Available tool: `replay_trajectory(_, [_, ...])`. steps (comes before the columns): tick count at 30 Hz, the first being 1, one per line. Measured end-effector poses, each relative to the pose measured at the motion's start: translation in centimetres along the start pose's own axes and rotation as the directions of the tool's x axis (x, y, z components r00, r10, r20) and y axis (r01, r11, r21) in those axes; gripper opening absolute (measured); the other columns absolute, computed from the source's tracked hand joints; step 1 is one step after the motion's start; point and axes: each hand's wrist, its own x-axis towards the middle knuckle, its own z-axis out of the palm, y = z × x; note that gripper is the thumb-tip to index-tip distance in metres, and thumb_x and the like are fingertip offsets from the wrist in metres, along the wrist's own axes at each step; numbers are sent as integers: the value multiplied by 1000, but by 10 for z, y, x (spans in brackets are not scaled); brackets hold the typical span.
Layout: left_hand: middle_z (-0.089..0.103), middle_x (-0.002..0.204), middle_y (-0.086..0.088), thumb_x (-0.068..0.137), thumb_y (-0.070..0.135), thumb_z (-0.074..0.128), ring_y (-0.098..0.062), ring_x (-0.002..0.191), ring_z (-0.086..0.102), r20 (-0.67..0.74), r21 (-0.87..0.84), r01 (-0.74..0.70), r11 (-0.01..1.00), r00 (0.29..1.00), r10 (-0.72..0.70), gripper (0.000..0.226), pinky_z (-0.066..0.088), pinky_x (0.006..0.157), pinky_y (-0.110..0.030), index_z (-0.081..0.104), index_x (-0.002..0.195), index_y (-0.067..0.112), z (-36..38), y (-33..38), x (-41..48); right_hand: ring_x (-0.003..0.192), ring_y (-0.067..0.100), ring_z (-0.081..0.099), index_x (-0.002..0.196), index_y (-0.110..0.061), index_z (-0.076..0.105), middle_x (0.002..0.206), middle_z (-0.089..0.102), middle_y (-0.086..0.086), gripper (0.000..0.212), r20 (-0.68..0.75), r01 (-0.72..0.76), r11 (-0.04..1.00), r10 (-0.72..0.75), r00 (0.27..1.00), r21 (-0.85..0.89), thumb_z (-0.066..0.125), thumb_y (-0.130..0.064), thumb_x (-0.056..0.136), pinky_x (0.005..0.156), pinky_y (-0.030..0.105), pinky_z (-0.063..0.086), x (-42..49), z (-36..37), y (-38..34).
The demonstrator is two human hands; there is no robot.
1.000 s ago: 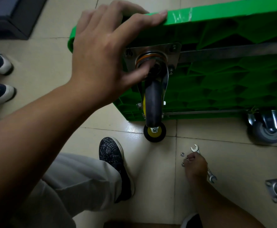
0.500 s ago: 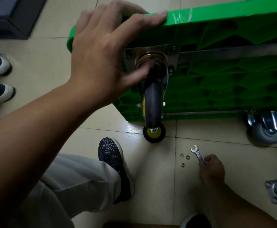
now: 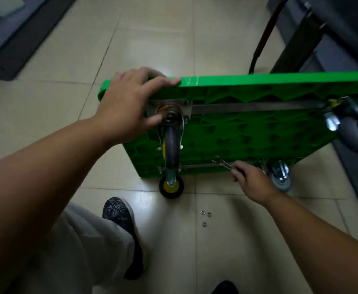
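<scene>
Wrench [image 3: 222, 162] was pinched in my right hand [image 3: 252, 183], shaft aimed up-left at the caster plate [image 3: 169, 106], well apart. My left hand [image 3: 129, 107], gripping the top edge of the green trolley [image 3: 258, 81], thumb on that plate, was nearer. I counted one wrench, four casters [image 3: 280, 179], three probable washers [image 3: 205, 217] on the floor [image 3: 152, 49].

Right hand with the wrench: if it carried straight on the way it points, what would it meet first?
The right hand and its wrench would probably meet the metal strip on the green cart first, though depth is unclear.
</scene>
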Motion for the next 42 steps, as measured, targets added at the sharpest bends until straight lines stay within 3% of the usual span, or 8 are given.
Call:
replay_trajectory(3, [51, 143, -9, 82, 39, 77, -34, 127, 50, 131, -54, -6, 999, 991, 12, 80, 41, 104, -47, 41, 153, 37, -17, 4, 0, 76, 22, 65, 99, -25, 64, 77, 66, -5, 10, -159, 96, 988, -77, 984, 118, 55, -25, 103, 72, 44, 53, -10, -41, -43])
replay_trajectory(7, [39, 155, -6, 87, 38, 77, -28, 137, 42, 304, -61, -13, 998, 952, 31, 87, 39, 110, -38, 28, 158, 39, -35, 2, 6, 62, 18, 64, 99, -30, 62, 76, 67, -2, 16, -317, 199, 934, -100, 943, 297, 49, -24, 106, 66, 49, 55, -23, -50, -90])
replay_trajectory(11, [45, 149, 1, 90, 41, 73, -24, 134, 44, 287, -129, 47, 990, 958, -8, 75, 40, 108, -40, 34, 154, 45, -36, 3, 11, 57, 19, 59, 97, -31, 60, 73, 63, -2, 16, -423, 264, 899, -100, 901, 350, 47, -25, 106, 58, 49, 53, -29, -24, -113])
replay_trajectory(17, [55, 131, -1, 85, 47, 69, -25, 117, 52, 192, -117, 31, 993, 981, -8, 67, 47, 96, -50, 44, 147, 49, -22, -4, 12, 63, 16, 54, 90, -32, 57, 70, 54, -4, 19, -418, 249, 905, -89, 904, 346, 48, -28, 106, 60, 42, 47, -5, 15, -114])
replay_trajectory(23, [57, 131, -2, 81, 47, 60, -26, 112, 54, 139, -72, -10, 997, 990, 20, 69, 49, 85, -45, 45, 148, 45, -16, -6, 10, 62, 12, 49, 94, -15, 60, 72, 53, 5, 19, -395, 263, 835, -60, 917, 484, 46, -18, 107, 57, 21, 39, 30, 39, -118])
replay_trajectory(29, [57, 132, -3, 83, 45, 59, -26, 112, 53, 109, -35, -9, 999, 994, 12, 67, 41, 85, -38, 46, 148, 42, -11, -7, 9, 66, 24, 50, 94, -21, 60, 73, 52, 7, 20, -409, 277, 768, -22, 912, 578, 45, -15, 107, 58, 23, 40, 30, 60, -121])
replay_trajectory(35, [56, 132, -4, 80, 42, 64, -28, 116, 53, 112, -91, 35, 995, 993, -25, 68, 48, 88, -50, 48, 146, 43, -11, -5, 13, 62, 15, 47, 94, -15, 59, 74, 52, 9, 19, -396, 277, 728, -8, 918, 627, 45, -13, 107, 56, 23, 39, 32, 70, -130])
replay_trajectory(42, [55, 133, -4, 79, 44, 62, -29, 118, 52, 109, -93, 54, 994, 993, -44, 69, 49, 89, -55, 47, 146, 42, -10, -2, 13, 64, 25, 47, 91, -15, 55, 74, 50, 6, 19, -425, 314, 727, -33, 904, 611, 44, -13, 107, 54, 34, 40, 37, 75, -130])
